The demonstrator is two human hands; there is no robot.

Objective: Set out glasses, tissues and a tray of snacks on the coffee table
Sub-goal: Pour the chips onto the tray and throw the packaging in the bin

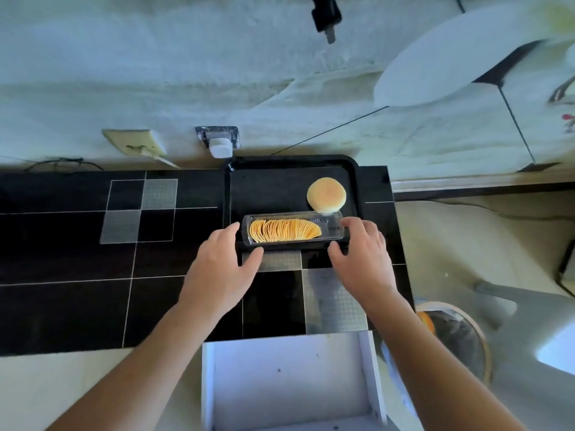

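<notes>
A black tray (280, 164) lies on the black tiled counter against the wall. On it sit a round bun (326, 193) at the back right and a clear plastic tub of stacked crisps (284, 229) along the front edge. My left hand (222, 265) is at the tub's left end, thumb and fingers spread on either side of the corner. My right hand (362, 256) is at the tub's right end, fingers at its far side and thumb at the near side. Whether either hand really grips the tub is unclear.
The counter (77, 290) stretches left with grey patterned tiles. An open white drawer (289, 384) juts out below my arms. A white plug (220, 147) and a wall plate (137, 141) sit behind the tray. A bin (460, 337) stands on the floor at right.
</notes>
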